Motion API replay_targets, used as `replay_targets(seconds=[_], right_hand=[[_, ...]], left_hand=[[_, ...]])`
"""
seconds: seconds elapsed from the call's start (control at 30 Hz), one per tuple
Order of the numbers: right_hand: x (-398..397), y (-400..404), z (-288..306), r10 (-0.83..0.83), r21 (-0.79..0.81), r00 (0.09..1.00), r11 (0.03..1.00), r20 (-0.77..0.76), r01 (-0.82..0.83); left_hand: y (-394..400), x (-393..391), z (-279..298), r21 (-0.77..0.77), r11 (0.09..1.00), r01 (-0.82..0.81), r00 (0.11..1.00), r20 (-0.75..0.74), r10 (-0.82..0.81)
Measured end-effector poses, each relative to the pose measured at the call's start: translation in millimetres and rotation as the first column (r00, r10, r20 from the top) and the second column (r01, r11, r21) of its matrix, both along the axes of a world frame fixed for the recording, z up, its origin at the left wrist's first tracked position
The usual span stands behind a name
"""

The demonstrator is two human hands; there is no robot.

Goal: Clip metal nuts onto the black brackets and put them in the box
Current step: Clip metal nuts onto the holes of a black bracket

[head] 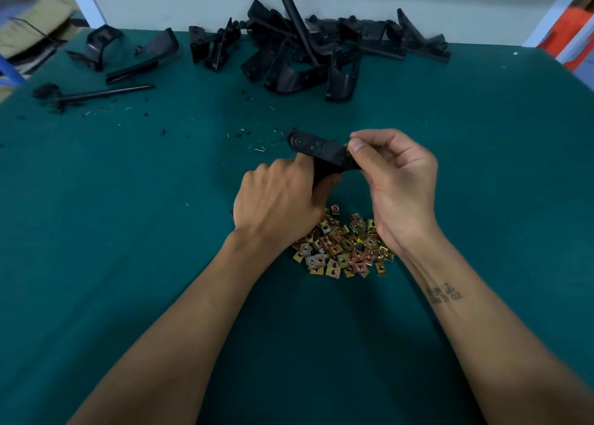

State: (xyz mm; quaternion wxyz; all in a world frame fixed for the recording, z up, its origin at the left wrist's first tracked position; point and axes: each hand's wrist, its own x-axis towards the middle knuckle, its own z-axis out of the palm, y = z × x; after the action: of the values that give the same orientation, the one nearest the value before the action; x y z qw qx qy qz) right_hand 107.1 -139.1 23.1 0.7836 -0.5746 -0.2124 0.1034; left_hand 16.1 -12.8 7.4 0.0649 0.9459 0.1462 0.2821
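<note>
Green counter [128, 231] carries loose clip nuts [340, 248] below my grips: left hand [276, 203] steadies the black bracket [318, 151] while right hand [395, 180] pinches its end.

We have open green surface [482, 167] to the left and right of our hands, and a wide bare band between them and the far edge. Along that far edge a heap of black brackets [305, 48] blocks the middle and right, with looser brackets [128, 51] and a black rod [106, 92] at the left. Just below our left hand [276, 199] and right hand [395, 180], the pile of metal nuts [344, 248] fills the gap between our wrists. Small dark scraps [244, 133] litter the surface beyond the held bracket [318, 149].
</note>
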Motion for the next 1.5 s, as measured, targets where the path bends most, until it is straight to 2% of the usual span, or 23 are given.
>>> replay_targets(seconds=[0.27,0.53,0.73,0.83,1.0,1.07,1.13,1.2,1.27,1.33,1.5], right_hand=[[-3,2,-2,-0.073,-0.037,0.992,0.996,0.099,0.077],[-2,0,1,-0.096,-0.044,0.981,0.994,0.171,0.105],[-2,-3,1,0.041,-0.133,0.974,0.991,0.223,-0.011],[0,-5,2,0.071,-0.145,0.965,0.989,0.253,-0.035],[-1,-4,-2,0.155,-0.297,0.95,0.952,0.271,-0.071],[1,-7,-3,0.162,-0.423,0.926,0.906,0.341,-0.003],[8,-14,-2,0.315,-0.626,0.825,0.778,0.47,0.059],[13,-19,-2,0.498,-0.789,0.725,0.606,0.475,0.1],[15,-21,-2,0.565,-0.857,0.7,0.499,0.437,0.132],[16,-22,-1,0.578,-0.877,0.708,0.464,0.405,0.123],[17,-20,0,0.574,-0.881,0.722,0.461,0.386,0.104]], left_hand=[[-3,-2,0,-0.092,0.996,0.016,1.0,0.028,-0.013],[-8,-4,3,-0.068,0.997,-0.046,0.998,0.038,0.049],[-6,-3,3,-0.075,0.994,-0.084,0.996,-0.008,0.084],[-4,-4,2,-0.077,0.994,-0.078,0.997,0.02,0.08],[5,-2,2,-0.164,0.982,-0.097,0.993,0.056,0.107],[10,-2,2,-0.229,0.964,-0.134,0.988,0.05,0.149],[15,-1,4,-0.317,0.934,-0.167,0.981,0.041,0.189],[20,0,5,-0.403,0.896,-0.186,0.977,0.02,0.211],[23,1,5,-0.432,0.882,-0.191,0.976,0.011,0.216],[21,1,3,-0.415,0.892,-0.179,0.979,0.018,0.204],[15,1,-3,-0.324,0.935,-0.143,0.986,0.038,0.164]])
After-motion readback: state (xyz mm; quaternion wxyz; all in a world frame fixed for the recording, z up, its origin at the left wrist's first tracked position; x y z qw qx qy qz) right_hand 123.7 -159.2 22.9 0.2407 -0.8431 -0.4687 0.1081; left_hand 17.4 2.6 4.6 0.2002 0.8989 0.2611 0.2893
